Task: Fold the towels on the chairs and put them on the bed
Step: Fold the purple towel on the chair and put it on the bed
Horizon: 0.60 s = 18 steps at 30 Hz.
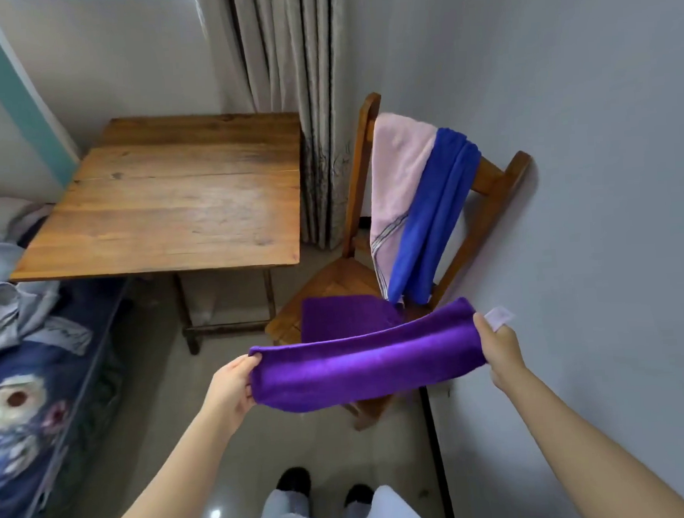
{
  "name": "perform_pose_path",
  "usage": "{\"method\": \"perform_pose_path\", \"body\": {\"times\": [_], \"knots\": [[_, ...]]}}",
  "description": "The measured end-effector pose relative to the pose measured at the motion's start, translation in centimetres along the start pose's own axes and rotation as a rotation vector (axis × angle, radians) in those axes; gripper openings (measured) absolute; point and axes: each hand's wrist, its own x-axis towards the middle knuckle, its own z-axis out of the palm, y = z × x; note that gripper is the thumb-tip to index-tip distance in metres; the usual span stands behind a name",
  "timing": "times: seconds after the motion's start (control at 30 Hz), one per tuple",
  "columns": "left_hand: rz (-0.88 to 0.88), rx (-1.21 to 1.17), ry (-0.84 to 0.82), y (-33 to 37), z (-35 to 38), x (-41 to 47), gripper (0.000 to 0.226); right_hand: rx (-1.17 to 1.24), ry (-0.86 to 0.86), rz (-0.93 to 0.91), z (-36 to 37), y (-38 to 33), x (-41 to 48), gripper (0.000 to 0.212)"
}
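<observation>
I hold a purple towel [367, 363] stretched out in the air in front of a wooden chair [500, 185]. My left hand [232, 389] pinches its left end and my right hand [498, 349] grips its right end, where a white label sticks out. The towel is doubled lengthwise, and its far part lies on the chair seat [318, 292]. Over the chair back hang a pink towel [397, 175] and a blue towel [433, 213]. The bed [18, 430], with a dark floral cover, is at the left edge.
A wooden table [176, 193] stands between the bed and the chair, in front of a curtain [288, 62]. A grey wall [591, 243] runs close along the right. Crumpled grey bedding [2, 303] lies on the bed. My feet stand on a tiled floor [231, 445].
</observation>
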Motion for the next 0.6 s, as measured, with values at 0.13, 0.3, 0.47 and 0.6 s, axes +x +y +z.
{"method": "perform_pose_path", "body": {"times": [0.13,0.3,0.47,0.6], "knots": [[-0.012,0.084,0.068,-2.2,0.4,1.2,0.016,0.013,-0.013,0.101,1.3,3.0,0.1,0.041],[-0.016,0.125,0.108,-3.6,1.6,3.4,0.014,0.042,0.004,0.199,2.8,5.7,1.9,0.045],[0.017,0.162,0.147,-3.3,3.3,8.7,0.014,0.041,0.026,0.237,5.6,7.5,6.1,0.040],[0.055,0.207,0.152,-3.0,5.7,13.8,0.012,0.041,0.030,0.254,7.8,9.2,9.9,0.039]]}}
